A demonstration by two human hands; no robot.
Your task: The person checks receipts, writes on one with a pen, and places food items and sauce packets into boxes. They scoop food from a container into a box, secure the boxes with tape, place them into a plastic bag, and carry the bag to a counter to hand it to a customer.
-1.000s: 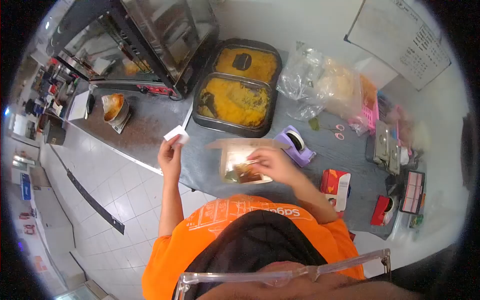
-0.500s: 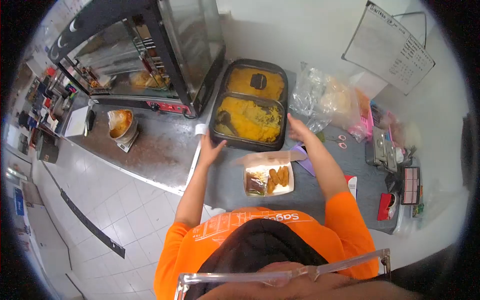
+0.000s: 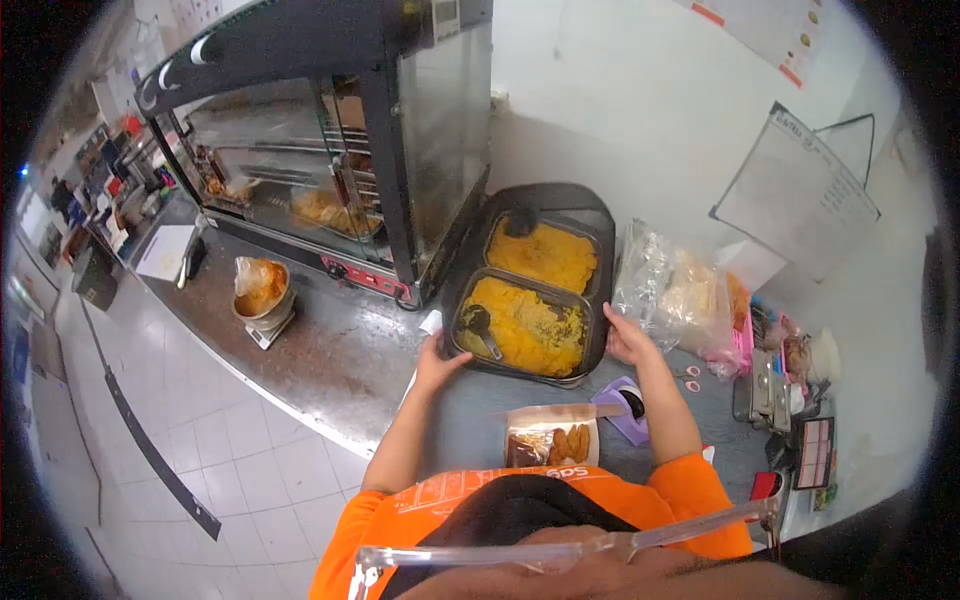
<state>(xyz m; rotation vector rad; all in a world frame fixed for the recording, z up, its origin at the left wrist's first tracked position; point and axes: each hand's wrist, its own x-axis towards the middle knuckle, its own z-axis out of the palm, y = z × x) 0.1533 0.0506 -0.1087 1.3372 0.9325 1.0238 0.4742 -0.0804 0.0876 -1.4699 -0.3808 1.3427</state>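
Tray (image 3: pixel 604 255) now gripped both sides: right hand (image 3: pixel 630 342) has met its edge, left hand (image 3: pixel 438 367) opposite, slip (image 3: pixel 431 322) at fingertips; hold two-handed.

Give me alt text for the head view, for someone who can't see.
A left hand, holding a white slip, and right hand flank a black tray of yellow food. Lower in view sits an open box of brown food; a glass cabinet stands left.

Display cabinet (image 3: pixel 444 160): black-framed, glass-sided
Bowl (image 3: pixel 272 316): on a small scale (image 3: pixel 266 338)
Whiteboard (image 3: pixel 790 205): tilted on the wall (image 3: pixel 600 110)
Scissors (image 3: pixel 691 379): pink-handled
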